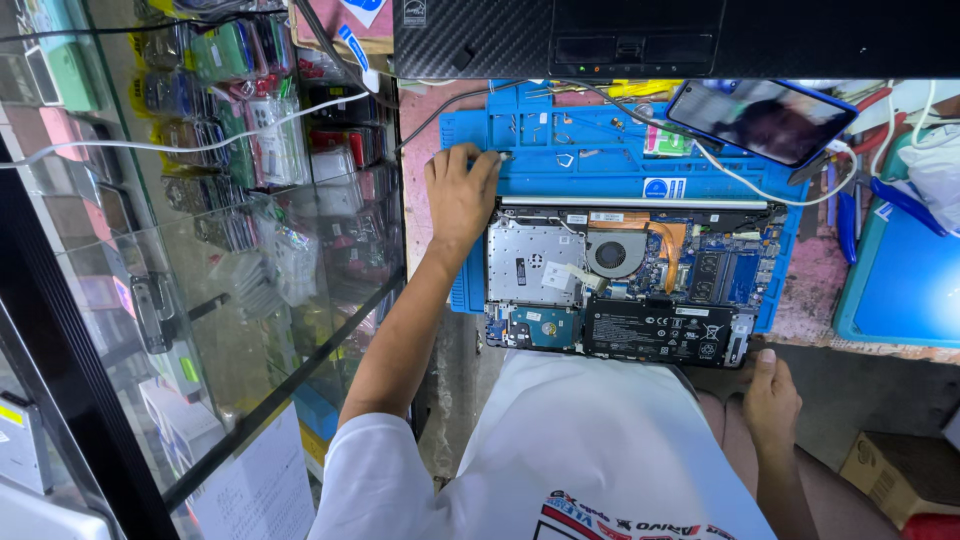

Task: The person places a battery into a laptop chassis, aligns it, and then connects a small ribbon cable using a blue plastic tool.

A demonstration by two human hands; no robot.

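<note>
An opened laptop [625, 280] lies bottom-up on a blue work mat [560, 140], showing its fan, copper heat pipe, black battery and hard drive. My left hand [460, 195] rests on the mat just past the laptop's upper left corner, fingers curled over a small part I cannot make out. My right hand [770, 395] lies below the laptop's lower right corner, by my knee, fingers loosely together and holding nothing that I can see.
A glass display case [220, 200] full of packaged accessories stands at the left. A phone [760, 120] with a white cable leans at the upper right. A black laptop [640, 40] sits at the top, a blue tray [900, 280] at the right, a cardboard box [900, 475] below it.
</note>
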